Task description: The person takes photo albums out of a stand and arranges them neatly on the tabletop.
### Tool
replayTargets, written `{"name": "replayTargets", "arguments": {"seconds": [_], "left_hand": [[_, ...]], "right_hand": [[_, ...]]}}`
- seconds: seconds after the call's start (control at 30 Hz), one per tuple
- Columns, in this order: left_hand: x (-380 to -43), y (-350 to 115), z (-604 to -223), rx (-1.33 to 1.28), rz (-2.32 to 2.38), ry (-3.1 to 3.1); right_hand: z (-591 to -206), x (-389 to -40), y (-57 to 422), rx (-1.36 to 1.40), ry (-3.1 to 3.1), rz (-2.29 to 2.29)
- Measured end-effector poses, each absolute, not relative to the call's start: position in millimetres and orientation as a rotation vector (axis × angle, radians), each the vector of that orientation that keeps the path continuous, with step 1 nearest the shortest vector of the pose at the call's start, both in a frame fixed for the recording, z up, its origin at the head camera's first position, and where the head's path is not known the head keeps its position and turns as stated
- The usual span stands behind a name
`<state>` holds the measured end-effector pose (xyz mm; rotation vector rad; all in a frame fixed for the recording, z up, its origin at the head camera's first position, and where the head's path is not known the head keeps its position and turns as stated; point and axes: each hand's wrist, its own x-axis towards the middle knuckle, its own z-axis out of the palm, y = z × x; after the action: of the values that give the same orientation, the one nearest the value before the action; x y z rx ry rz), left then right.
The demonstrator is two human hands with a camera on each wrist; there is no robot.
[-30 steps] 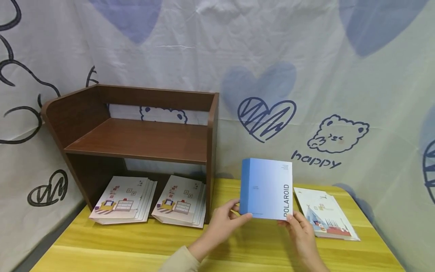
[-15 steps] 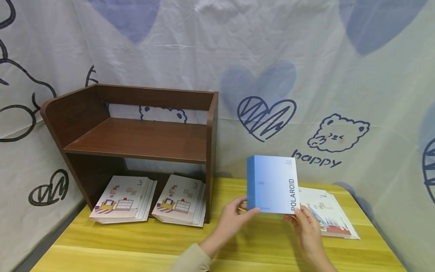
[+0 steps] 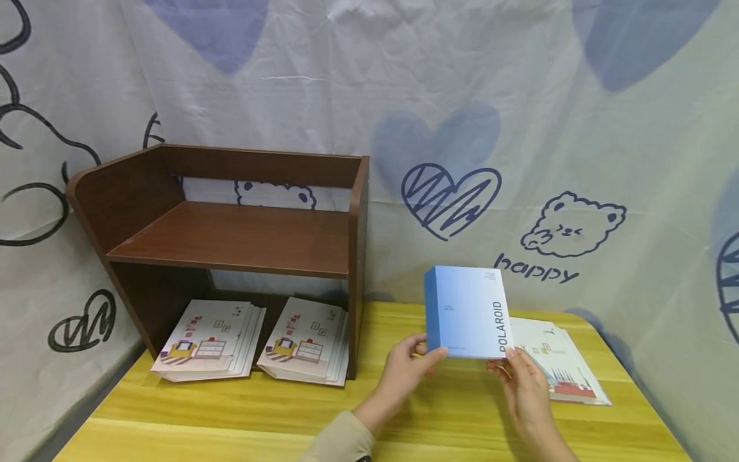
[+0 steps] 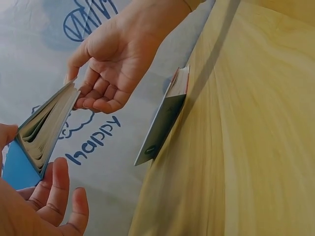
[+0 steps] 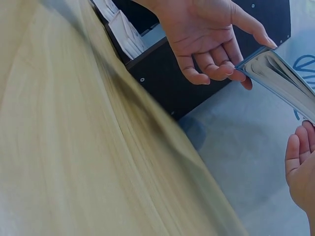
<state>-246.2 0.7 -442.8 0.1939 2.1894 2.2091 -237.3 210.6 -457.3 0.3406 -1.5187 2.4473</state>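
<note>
A blue photo album marked POLAROID is held up above the table, its front cover facing me. My left hand pinches the lower left corner by the spine, thumb in front and fingers behind. At the lower right corner my right hand pinches it the same way. From below, the left wrist view shows the page edges of the album fanned a little between its covers. Behind the album, partly hidden by it, white illustrated books lie on the table at the right.
A dark brown two-tier shelf stands at the left of the yellow wooden table. In its lower tier lean two stacks of white illustrated books, a left stack and a right stack. A printed cloth hangs behind.
Both hands have carried the blue album to the right and slightly up, so it now overlaps the books on the right. The grip looks the same.
</note>
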Motion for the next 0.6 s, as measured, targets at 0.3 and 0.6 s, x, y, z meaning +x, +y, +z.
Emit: {"name": "replayTargets", "arguments": {"seconds": [0.3, 0.6], "left_hand": [[-254, 8, -454, 0.136, 2.245, 2.144], [-258, 12, -461, 0.083, 2.264, 2.103]], "right_hand": [[-459, -240, 215, 0.193, -1.557, 2.507], [-463, -242, 217, 0.152, -1.533, 2.573]]}}
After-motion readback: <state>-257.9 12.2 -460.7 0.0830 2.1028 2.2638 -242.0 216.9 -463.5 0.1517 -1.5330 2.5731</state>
